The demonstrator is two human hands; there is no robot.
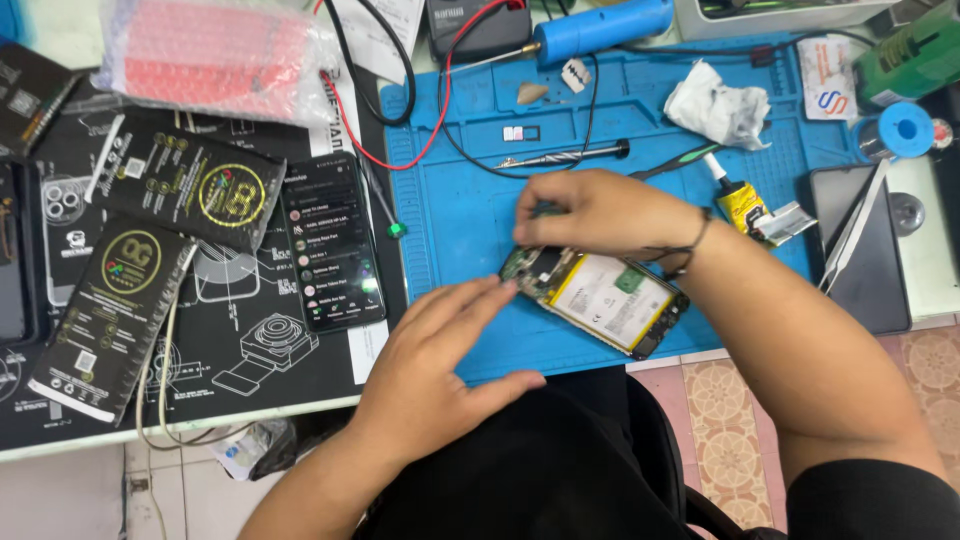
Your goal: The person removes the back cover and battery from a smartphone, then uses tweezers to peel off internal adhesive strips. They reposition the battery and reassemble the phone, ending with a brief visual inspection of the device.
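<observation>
At the left edge of the surface (250, 395), two black flat packets with round gold emblems (190, 185) lie on a dark printed mat. Above them, at the far left corner, sits a bubble-wrap bag (215, 50) with red items inside; what they are cannot be made out. Just right of the packets a lit smartphone (332, 245) lies face up, its long axis running near to far.

The left hand (440, 365) rests palm down on the near edge of the blue work mat (455, 215). Its fingers (465, 300) are spread flat and hold nothing; the fingertips reach up to the left end of the opened phone (600, 298).

The opened phone lies back-open on the blue work mat near its near edge. Its long axis runs diagonally, from upper left to lower right. The circuit-board end points left, toward the far side; the other end points to the near right. A white battery with a yellow border (608, 297) fills its middle.

The right hand (600, 210) is over the board end. Its fingers (535, 235) are curled down onto the phone's top end; whether they pinch a small part cannot be told.

Farther back on the mat lie a black screwdriver (570, 156), a blue cylindrical tool (600, 28) and a crumpled white tissue (718, 105). A small glue tube (738, 200) lies right of the wrist. Near the right edge rest a dark tablet (865, 250) and a blue solder reel (905, 128).
</observation>
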